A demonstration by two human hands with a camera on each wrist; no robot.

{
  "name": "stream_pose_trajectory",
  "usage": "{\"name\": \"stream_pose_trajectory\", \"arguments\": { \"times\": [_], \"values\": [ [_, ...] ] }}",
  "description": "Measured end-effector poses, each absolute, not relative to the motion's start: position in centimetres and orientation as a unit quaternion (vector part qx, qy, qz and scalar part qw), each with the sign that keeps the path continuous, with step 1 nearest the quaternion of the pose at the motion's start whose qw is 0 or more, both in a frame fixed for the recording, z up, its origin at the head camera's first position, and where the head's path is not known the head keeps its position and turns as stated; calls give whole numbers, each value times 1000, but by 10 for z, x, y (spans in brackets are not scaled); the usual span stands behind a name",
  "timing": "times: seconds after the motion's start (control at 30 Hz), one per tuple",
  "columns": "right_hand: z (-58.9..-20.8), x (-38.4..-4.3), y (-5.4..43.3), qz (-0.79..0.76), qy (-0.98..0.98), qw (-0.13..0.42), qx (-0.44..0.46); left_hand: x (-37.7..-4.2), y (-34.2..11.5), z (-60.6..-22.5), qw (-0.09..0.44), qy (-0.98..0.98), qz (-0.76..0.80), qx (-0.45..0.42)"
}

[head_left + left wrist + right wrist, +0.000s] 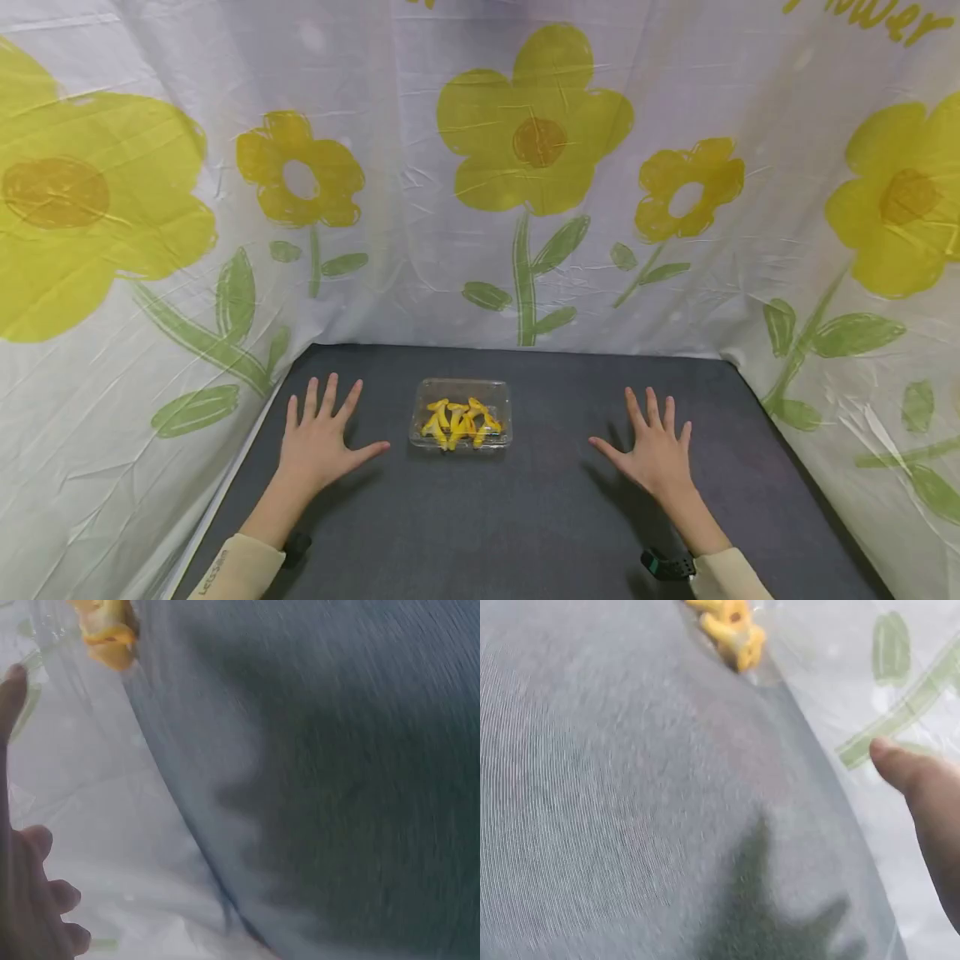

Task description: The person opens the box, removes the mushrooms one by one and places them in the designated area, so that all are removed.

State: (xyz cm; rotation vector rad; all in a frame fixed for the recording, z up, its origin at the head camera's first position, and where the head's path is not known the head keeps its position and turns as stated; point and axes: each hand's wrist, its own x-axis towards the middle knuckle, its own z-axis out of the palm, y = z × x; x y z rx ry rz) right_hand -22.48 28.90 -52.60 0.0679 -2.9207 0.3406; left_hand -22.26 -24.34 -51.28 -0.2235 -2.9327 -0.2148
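Observation:
A clear plastic box (461, 386) sits on the dark table, between the two hands and a little nearer the left. Several small yellow trumpet-shaped pieces (459, 423) lie inside it; their exact kind is hard to make out. To the left of the box, my left hand (318, 437) hovers with fingers spread and the palm down, touching nothing. My right hand (656, 454) is held the same way on the other side, farther from the box. Both wrist views catch part of the yellow pieces (110, 634) at the top edge, along with a thumb (922, 795) in the right one.
The dark grey table (480, 533) bears the hands' shadows. White curtains (397, 275) printed with yellow flowers stand along its back and both sides. Dark wrist straps (670, 567) and pale sleeves (243, 567) show at the bottom.

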Motion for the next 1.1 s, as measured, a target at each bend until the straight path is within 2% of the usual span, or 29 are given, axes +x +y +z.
{"name": "stream_pose_trajectory", "arguments": {
  "times": [0.4, 0.53, 0.73, 0.9, 1.1],
  "values": [
    [-553, -226, 253, 277, -954, 115, 17, -232, -209, -528, 29, -938, -344, -43],
    [-561, -226, 235, 342, -927, 152, 16, -238, -202, -535, 31, -902, -430, -19],
    [-568, -229, 206, 388, -895, 218, 33, -243, -192, -550, 63, -880, -471, -18],
    [-570, -231, 185, 426, -874, 230, 40, -246, -186, -561, 72, -857, -509, -38],
    [-574, -232, 165, 468, -856, 215, 49, -253, -182, -573, 51, -824, -562, -58]
  ]
}}
